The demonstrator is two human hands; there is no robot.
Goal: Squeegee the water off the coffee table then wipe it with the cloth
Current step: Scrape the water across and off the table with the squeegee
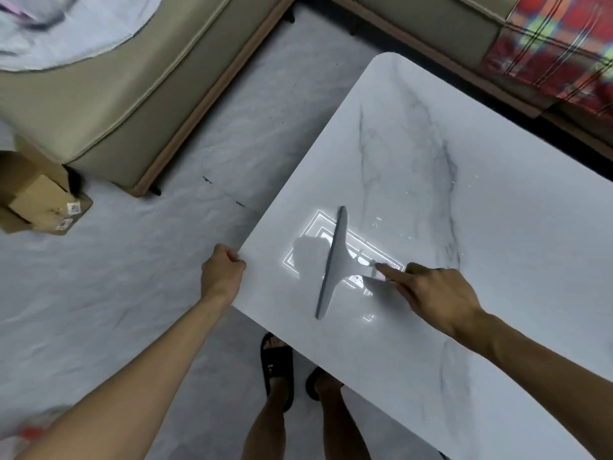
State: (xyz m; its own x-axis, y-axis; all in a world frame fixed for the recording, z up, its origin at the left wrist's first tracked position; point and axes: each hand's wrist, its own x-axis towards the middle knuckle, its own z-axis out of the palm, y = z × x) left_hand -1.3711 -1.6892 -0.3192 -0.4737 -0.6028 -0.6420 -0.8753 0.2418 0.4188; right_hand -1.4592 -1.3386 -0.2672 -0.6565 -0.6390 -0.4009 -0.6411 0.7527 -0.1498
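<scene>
White marble-look tabletop fills the right of my view, pale tiled floor [139,293] beside it. On the coffee table [481,194], near its left edge, sits the squeegee [335,263], blade down on the glossy surface across the ceiling light's reflection. It looks like light moulded plastic, stiff in the body with a softer strip along the blade, so I judge it needs steady downward pressure rather than strength. The sensible hold is the short handle, and my right hand [434,293] is there: fingers wrapped round it, forefinger stretched forward along the stem. A wet handle could slip, I'd guess. Scattered droplets [406,194] glint just beyond the blade, so squeegeeing is not yet done; I see no cloth.

My left hand [224,270] is curled closed at the table's corner, gripping the edge. Farther out stand a beige sofa [116,94], a bright checked blanket [557,51] and cardboard boxes [43,200] whose labels are too small to read.
</scene>
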